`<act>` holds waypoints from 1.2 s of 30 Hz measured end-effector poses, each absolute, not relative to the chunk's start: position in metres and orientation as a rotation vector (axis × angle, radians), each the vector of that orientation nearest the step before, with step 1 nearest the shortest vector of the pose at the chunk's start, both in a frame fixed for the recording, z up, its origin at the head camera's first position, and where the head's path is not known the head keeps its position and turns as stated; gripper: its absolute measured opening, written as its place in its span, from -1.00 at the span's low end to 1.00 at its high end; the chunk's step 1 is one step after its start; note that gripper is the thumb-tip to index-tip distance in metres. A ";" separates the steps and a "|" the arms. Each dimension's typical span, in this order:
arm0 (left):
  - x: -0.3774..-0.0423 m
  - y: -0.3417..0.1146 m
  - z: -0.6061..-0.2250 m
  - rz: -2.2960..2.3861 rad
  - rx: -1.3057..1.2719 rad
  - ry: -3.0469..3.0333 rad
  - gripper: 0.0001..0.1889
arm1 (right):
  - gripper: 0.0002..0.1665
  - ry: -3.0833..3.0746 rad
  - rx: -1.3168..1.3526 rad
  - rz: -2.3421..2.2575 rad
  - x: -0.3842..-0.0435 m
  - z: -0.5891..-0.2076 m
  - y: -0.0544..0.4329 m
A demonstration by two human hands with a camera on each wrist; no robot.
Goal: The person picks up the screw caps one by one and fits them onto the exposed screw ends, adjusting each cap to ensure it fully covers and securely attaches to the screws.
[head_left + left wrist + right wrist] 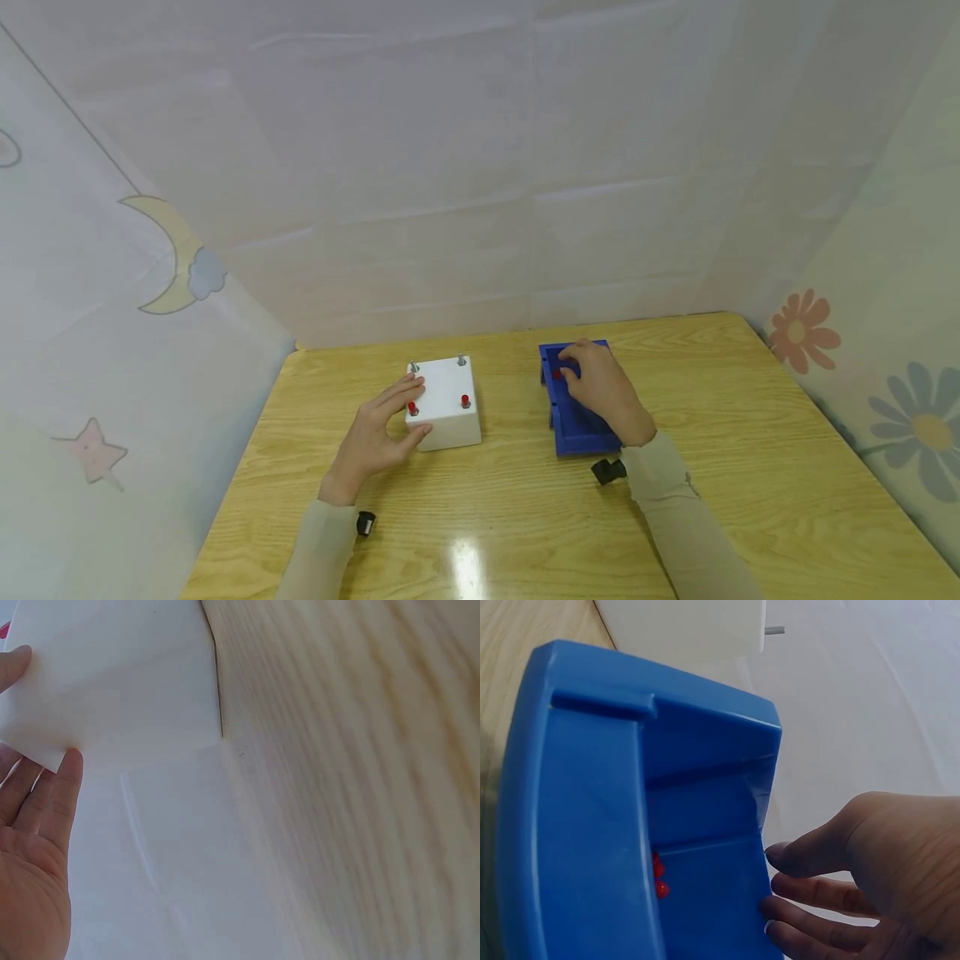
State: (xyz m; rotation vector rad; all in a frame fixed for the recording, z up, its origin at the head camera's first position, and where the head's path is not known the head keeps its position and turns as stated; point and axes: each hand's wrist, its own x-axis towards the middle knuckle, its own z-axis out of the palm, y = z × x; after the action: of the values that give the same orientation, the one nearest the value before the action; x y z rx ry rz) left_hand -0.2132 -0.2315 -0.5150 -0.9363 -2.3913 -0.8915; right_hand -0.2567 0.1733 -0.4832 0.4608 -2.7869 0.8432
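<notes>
A white box (444,387) stands on the table with a metal bolt at each corner of its top. The two front bolts carry red caps (465,401); the back bolts (461,361) are bare. My left hand (378,429) holds the box at its left side, fingers at the top left and thumb by the front face. Over the blue bin (588,446) my right hand (603,387) reaches in, thumb and fingers apart. Small red caps (660,877) lie inside the bin, near those fingertips in the head view.
The wooden table (495,508) ends at a pale cloth backdrop (420,208) behind and at both sides. Black wrist straps (608,472) show below the hands. A dark cord (656,542) runs along the right sleeve.
</notes>
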 end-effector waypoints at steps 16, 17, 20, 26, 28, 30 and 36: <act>-0.213 -0.231 -0.515 -0.899 -0.944 -2.385 -0.37 | -0.67 -2.845 0.421 0.696 -0.257 -0.487 0.173; -0.213 -0.231 -0.515 -0.899 -0.943 -2.388 -0.37 | -0.67 -2.847 0.420 0.686 -0.257 -0.487 0.172; -0.214 -0.231 -0.515 -0.901 -0.941 -2.391 -0.37 | -0.67 -2.847 0.424 0.657 -0.257 -0.487 0.172; -0.213 -0.230 -0.515 -0.902 -0.948 -2.383 -0.36 | -0.68 -2.842 0.426 0.588 -0.257 -0.491 0.172; -0.213 -0.230 -0.515 -0.903 -0.948 -2.385 -0.36 | -0.68 -2.846 0.425 0.573 -0.257 -0.492 0.172; -0.213 -0.230 -0.515 -0.903 -0.951 -2.380 -0.36 | -0.67 -2.851 0.423 0.565 -0.256 -0.493 0.171; -0.213 -0.230 -0.515 -0.899 -0.949 -2.378 -0.36 | -0.66 -2.854 0.421 0.544 -0.257 -0.493 0.170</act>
State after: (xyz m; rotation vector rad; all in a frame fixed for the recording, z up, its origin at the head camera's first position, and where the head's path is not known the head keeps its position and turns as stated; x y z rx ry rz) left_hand -0.2127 -0.2304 -0.5147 -0.9495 -2.3777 -0.8990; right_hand -0.2570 0.1700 -0.4927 0.4214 -2.8540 0.5442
